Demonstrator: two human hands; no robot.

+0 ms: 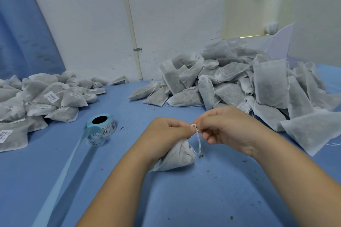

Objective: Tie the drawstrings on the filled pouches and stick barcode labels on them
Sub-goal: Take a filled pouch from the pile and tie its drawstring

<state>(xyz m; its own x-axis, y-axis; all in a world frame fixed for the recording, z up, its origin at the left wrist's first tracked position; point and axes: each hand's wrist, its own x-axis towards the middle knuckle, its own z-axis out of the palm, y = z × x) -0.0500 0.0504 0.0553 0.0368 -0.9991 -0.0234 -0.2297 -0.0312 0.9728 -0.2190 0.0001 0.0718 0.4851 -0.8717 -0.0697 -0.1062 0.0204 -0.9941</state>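
1. One filled pouch [177, 156] rests on the blue table [184, 199] just before you; keep its neck bunched tight and draw the knot snug against it
2. Your left hand [166, 131] curls round that neck, thumb pressed at the knot in the drawstring [198, 138]
3. Your right hand [227, 127] pinches the string between thumb and fingertips
4. Farther off, the barcode label roll [103, 125] lies left; labelled pouches [46, 97] are heaped far left, untied pouches [239, 83] far right

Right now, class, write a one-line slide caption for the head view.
Left hand and right hand tie the drawstring of a filled pouch on the table beside a label roll.
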